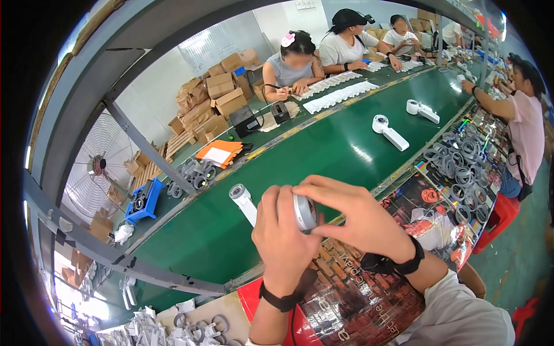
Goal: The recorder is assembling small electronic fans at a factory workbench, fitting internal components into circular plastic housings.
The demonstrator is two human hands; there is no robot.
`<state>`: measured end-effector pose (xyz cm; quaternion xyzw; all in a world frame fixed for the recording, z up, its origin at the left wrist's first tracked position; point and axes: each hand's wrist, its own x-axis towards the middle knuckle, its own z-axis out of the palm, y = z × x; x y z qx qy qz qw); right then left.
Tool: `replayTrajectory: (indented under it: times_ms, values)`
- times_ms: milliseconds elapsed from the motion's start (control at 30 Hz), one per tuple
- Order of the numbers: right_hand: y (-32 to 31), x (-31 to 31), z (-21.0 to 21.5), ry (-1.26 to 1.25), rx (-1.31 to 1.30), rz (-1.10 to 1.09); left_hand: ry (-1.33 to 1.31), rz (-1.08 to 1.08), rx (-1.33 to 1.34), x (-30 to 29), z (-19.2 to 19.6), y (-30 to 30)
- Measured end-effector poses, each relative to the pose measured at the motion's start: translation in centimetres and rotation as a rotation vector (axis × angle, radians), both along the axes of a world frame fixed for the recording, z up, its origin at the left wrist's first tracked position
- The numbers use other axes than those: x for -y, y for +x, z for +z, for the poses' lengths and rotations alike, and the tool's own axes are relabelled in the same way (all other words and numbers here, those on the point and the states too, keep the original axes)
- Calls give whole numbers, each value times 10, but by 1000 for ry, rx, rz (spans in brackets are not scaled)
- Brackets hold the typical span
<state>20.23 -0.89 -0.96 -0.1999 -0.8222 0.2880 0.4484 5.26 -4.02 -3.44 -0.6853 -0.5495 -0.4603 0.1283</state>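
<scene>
Both hands hold one white handheld fan by its round head (306,212), which has a grey ring around the rim. My left hand (283,230) wraps the head from the left, fingers closed behind it. From the right, my right hand (352,214) grips the ring between thumb and fingers. The held fan's handle is hidden by the left hand. Just beyond that hand, another white fan (243,202) shows its round end, its lower part covered. Two more white fans, one nearer (392,134) and one farther (424,111), lie on the green conveyor belt (323,155).
Grey rings (461,167) heap on the printed board (358,288) at right. White parts (156,328) pile at lower left. A metal frame post (147,141) crosses the left side; a blue tray (144,202) sits behind it. Co-workers sit across the belt and at right.
</scene>
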Motion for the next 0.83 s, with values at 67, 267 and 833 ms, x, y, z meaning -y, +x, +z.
replayTrajectory:
  times_ms: [67,267,833]
  values:
    - [-1,-11,-11,-44,-4,65,24,-76,-115,0,9,2]
    - [-13,-40,-40,-497,-238,177,-44,-359,-107,-6,1,17]
    - [-28,-30,-51,-493,-54,72,-232,-294,563,-27,-22,-36]
